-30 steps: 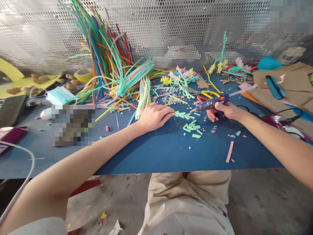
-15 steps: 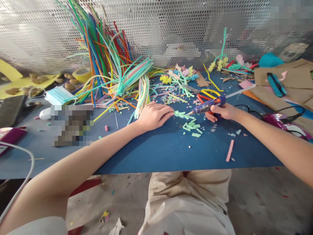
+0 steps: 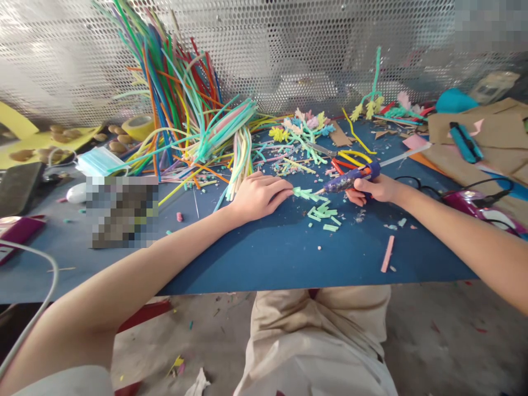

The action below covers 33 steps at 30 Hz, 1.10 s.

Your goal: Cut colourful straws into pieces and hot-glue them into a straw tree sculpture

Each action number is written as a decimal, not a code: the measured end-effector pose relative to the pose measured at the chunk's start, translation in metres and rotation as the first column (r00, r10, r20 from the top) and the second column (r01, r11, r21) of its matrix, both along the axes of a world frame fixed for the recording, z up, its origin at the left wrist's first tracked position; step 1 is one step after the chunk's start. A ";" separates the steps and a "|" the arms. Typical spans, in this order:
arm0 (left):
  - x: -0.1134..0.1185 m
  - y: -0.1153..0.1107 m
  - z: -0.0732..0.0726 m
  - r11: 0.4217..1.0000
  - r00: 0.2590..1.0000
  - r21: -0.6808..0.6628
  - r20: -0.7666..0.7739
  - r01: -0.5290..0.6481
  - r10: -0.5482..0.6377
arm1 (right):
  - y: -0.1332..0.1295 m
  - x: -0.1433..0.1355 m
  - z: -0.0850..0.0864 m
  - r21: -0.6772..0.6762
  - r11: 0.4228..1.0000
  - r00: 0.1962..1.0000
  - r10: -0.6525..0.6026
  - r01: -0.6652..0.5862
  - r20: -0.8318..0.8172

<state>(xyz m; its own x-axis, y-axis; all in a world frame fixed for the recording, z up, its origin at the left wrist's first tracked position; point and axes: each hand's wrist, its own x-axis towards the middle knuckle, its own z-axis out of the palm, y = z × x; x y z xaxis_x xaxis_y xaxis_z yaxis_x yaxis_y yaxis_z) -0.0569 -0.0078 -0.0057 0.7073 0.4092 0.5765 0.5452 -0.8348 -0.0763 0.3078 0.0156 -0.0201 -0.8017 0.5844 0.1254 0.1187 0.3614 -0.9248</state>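
My left hand (image 3: pixel 260 195) rests on the blue tabletop, its fingers pinched on one end of a light green pipe-cleaner sprig (image 3: pixel 306 193) with short side pieces. In my right hand (image 3: pixel 373 190) is a dark blue glue gun (image 3: pixel 350 179), gripped by its handle. The nozzle points left and is at the sprig's right end; whether it touches cannot be made out. A clear glue stick (image 3: pixel 406 155) juts from the gun's back. Just below the sprig lies a small pile of cut light green pieces (image 3: pixel 324 212).
Behind my left hand stands a big bunch of colourful pipe cleaners (image 3: pixel 177 99). Finished-looking fluffy sprigs (image 3: pixel 303 126) and orange-handled scissors (image 3: pixel 340 165) lie farther back. Brown cardboard (image 3: pixel 490 129) and a purple power strip (image 3: pixel 482 209) are at right. A perforated metal panel (image 3: pixel 289 49) closes the back.
Almost nothing differs. The glue gun has shifted very slightly to the left along the sprig's end; my left hand stays in place.
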 end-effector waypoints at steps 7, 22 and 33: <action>0.000 -0.001 0.001 1.000 1.000 0.013 0.016 0.001 -0.001 | -0.001 -0.001 0.003 0.000 1.000 1.000 -0.010 0.010 0.011; -0.002 0.000 0.001 0.997 0.991 -0.018 0.113 -0.072 0.073 | 0.000 0.004 0.006 -0.029 0.999 0.999 0.044 -0.044 0.006; -0.004 -0.003 0.002 0.997 0.989 0.029 0.130 -0.077 0.072 | 0.006 0.018 0.048 0.873 0.379 0.657 -0.748 0.307 0.094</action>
<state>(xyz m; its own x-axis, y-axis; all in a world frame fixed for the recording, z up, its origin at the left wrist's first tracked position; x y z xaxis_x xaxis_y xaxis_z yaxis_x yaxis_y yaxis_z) -0.0606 -0.0104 -0.0036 0.5949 0.4367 0.6748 0.6128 -0.7897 -0.0292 0.3262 0.0212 0.0278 -0.4339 0.7529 0.4948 0.8256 0.5521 -0.1162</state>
